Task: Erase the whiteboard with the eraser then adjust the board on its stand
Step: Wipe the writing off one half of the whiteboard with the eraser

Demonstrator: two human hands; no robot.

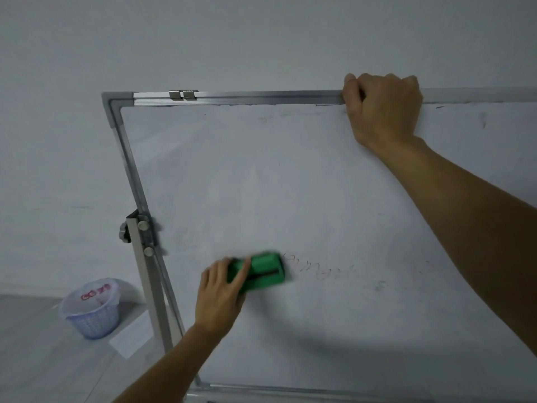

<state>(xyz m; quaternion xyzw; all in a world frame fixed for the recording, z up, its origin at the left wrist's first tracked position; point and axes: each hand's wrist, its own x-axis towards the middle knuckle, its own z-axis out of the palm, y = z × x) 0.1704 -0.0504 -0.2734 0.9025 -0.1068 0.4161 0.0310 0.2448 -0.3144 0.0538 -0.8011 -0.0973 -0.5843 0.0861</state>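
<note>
A metal-framed whiteboard (290, 184) fills the view, tilted on its stand (145, 274). My left hand (220, 292) grips a green eraser (264, 270) and holds it flat against the board's lower left area; the eraser looks blurred. Faint red writing (316, 269) lies just right of the eraser. Smudges of old marker show near the top edge and at the lower right. My right hand (383, 109) grips the board's top frame rail, fingers curled over the rail.
A knob and bracket (136, 228) join the stand's left post to the board's frame. A plastic basket lined with a bag (91, 309) stands on the floor at the lower left, near a sheet of paper (130, 338). A plain wall lies behind.
</note>
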